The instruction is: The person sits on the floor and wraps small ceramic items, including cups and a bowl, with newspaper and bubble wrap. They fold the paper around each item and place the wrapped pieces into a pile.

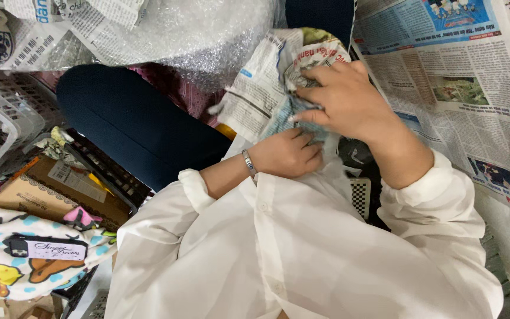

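Newspaper bundle hides its contents; left hand fingertips tucked under it; newspaper sheet cut by right edge.

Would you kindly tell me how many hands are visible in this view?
2: the left hand under the crumpled newspaper bundle, and the right hand pressing on top of it. Neither is hidden.

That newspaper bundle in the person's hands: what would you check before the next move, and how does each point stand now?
1. Right hand grips the newspaper bundle from above: ok.
2. Left hand supports it from below: ok.
3. What is wrapped inside is fully covered: cannot tell.
4. Spare newspaper sheets lie beside the right hand: ok.
5. Bubble wrap lies just beyond the bundle: ok.
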